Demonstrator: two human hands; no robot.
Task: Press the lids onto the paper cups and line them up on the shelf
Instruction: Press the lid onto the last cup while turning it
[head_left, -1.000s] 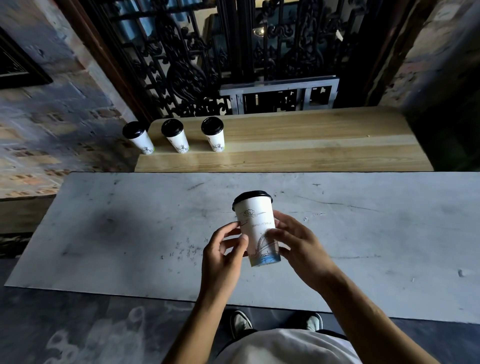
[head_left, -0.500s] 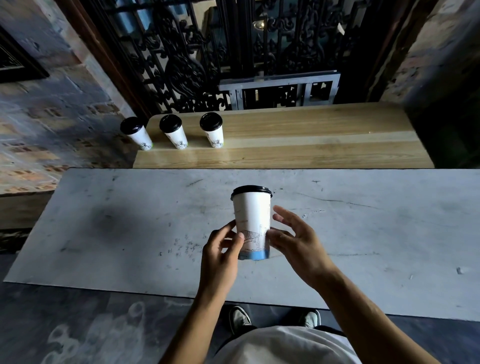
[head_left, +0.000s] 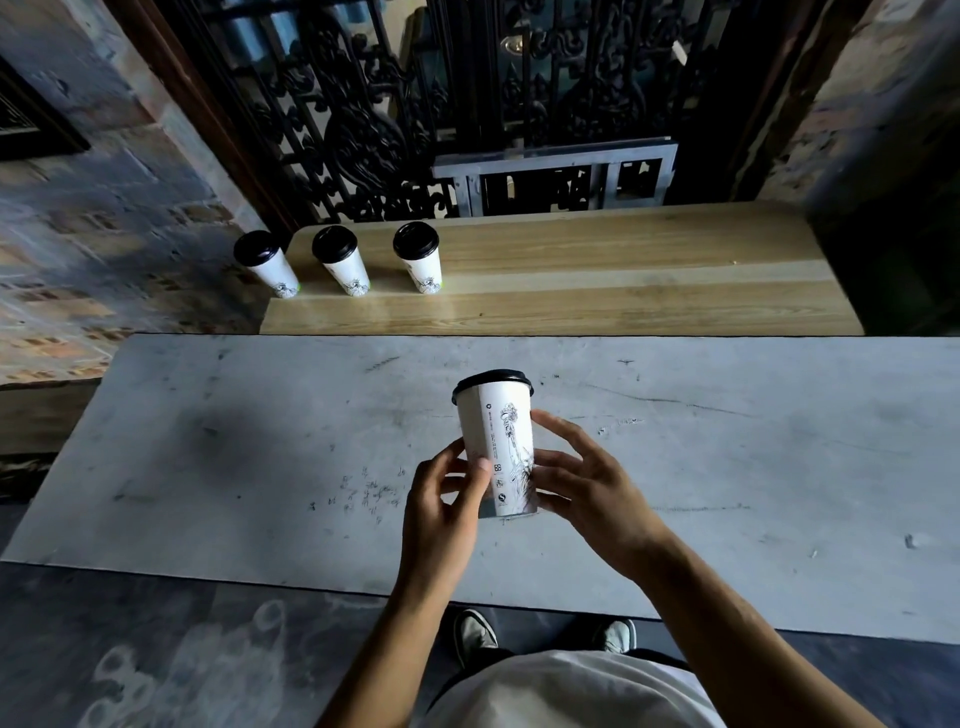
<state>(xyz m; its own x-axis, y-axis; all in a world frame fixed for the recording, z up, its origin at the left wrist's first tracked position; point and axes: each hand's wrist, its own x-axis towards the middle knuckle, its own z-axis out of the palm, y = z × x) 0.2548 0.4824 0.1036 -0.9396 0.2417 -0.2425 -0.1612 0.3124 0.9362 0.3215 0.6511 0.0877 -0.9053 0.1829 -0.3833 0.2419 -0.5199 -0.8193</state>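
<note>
1. Paper cup (head_left: 500, 449) with its black lid (head_left: 492, 382) already seated: it is held upright near the middle of the grey table (head_left: 208, 441), on the person's side of the wooden shelf (head_left: 597, 280). Whether its base touches the table I cannot tell; it looks just lifted or barely resting.
2. Left hand (head_left: 441, 512): fingers curled round the cup's lower left side, thumb laid on the front wall. The low grip probably leaves the lid free.
3. Right hand (head_left: 587, 493): fingers spread and only lightly bent, cupping the lower right side and steadying more than clamping. Two hands opposed like this suit turning the cup, perhaps to face its printed drawing forward.
4. Three lidded cups stand at the shelf's left end: the first cup (head_left: 267, 265) at the very corner, the second cup (head_left: 343, 262) just beside it, the third cup (head_left: 421, 260) next along, evenly spaced, drawings facing this way.
5. Judging by that row, this cup belongs on the bare wood to the right of the third one, at the same spacing.
6. Behind the shelf rises a dark iron grille (head_left: 389, 104).
</note>
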